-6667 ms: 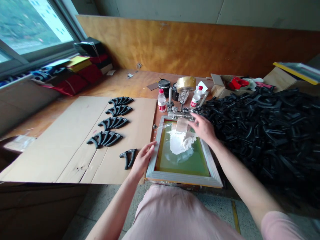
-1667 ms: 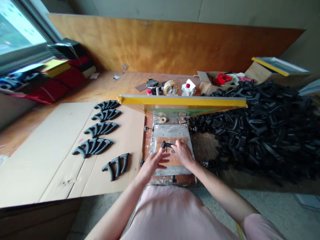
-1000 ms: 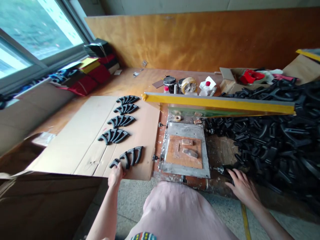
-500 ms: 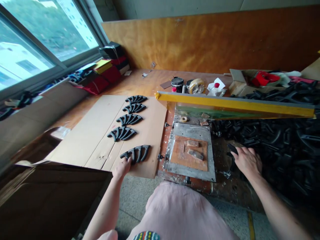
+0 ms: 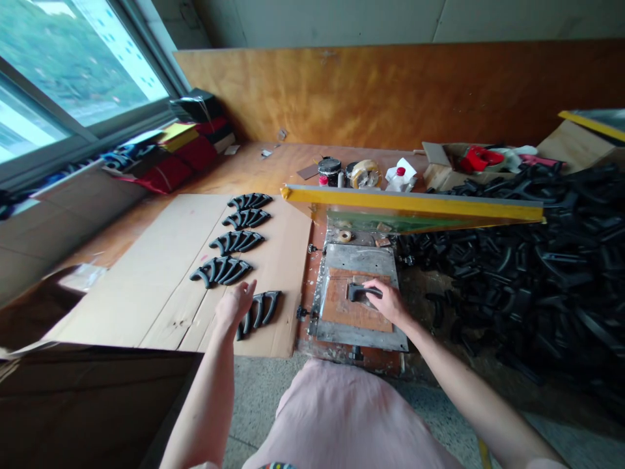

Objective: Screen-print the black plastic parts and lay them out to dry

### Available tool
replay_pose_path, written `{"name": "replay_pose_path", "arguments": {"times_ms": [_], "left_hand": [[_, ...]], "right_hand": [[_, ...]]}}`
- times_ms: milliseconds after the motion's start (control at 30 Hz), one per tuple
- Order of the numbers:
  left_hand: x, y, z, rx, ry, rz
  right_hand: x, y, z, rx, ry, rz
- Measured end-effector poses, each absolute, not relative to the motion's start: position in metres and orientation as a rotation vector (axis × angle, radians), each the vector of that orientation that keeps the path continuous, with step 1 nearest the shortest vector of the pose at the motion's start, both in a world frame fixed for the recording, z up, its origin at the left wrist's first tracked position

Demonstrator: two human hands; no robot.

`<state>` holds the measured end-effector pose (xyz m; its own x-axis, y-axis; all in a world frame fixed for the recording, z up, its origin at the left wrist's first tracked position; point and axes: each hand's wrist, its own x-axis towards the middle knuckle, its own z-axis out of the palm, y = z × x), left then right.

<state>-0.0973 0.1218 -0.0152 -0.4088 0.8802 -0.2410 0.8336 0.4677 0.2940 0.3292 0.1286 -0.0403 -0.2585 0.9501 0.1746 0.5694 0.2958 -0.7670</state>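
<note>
My right hand [image 5: 389, 302] grips a black plastic part [image 5: 358, 292] and presses it onto the brown jig pad [image 5: 349, 312] of the metal printing base [image 5: 364, 260]. The screen frame [image 5: 415, 203] with its yellow edge stands raised above the base. My left hand [image 5: 236, 301] hovers with fingers apart over the nearest row of black curved parts [image 5: 261, 308] on the cardboard sheet [image 5: 146, 280]. Several more rows of black parts [image 5: 222, 269] lie further back on the cardboard.
A big heap of black plastic parts [image 5: 527, 260] fills the right side. Ink jar [image 5: 331, 170], tape roll [image 5: 364, 172] and small bottle [image 5: 399, 179] stand behind the frame. A cardboard box [image 5: 454, 163] holds red items. Red and yellow stacks [image 5: 180, 150] lie under the window.
My right hand brought a black part from the heap to the jig pad. My left hand left the nearest row and lifted slightly above it.
</note>
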Motion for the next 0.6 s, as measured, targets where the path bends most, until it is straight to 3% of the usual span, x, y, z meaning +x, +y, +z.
{"name": "replay_pose_path", "arguments": {"times_ms": [100, 300, 433, 600], "left_hand": [[-0.050, 0.148, 0.024, 1.521, 2.254, 0.461], [0.046, 0.179, 0.114, 1.415, 1.315, 1.389], [0.080, 0.190, 0.135, 1.275, 1.076, 1.543], [0.074, 0.153, 0.111, 1.162, 1.173, 1.490]], "right_hand": [[0.332, 0.129, -0.050, -1.295, -2.160, 0.497], [0.315, 0.124, -0.040, -1.253, -2.370, 0.212], [0.296, 0.122, -0.043, -1.141, -2.581, 0.217], [0.336, 0.110, -0.043, -1.186, -2.420, 0.411]]}}
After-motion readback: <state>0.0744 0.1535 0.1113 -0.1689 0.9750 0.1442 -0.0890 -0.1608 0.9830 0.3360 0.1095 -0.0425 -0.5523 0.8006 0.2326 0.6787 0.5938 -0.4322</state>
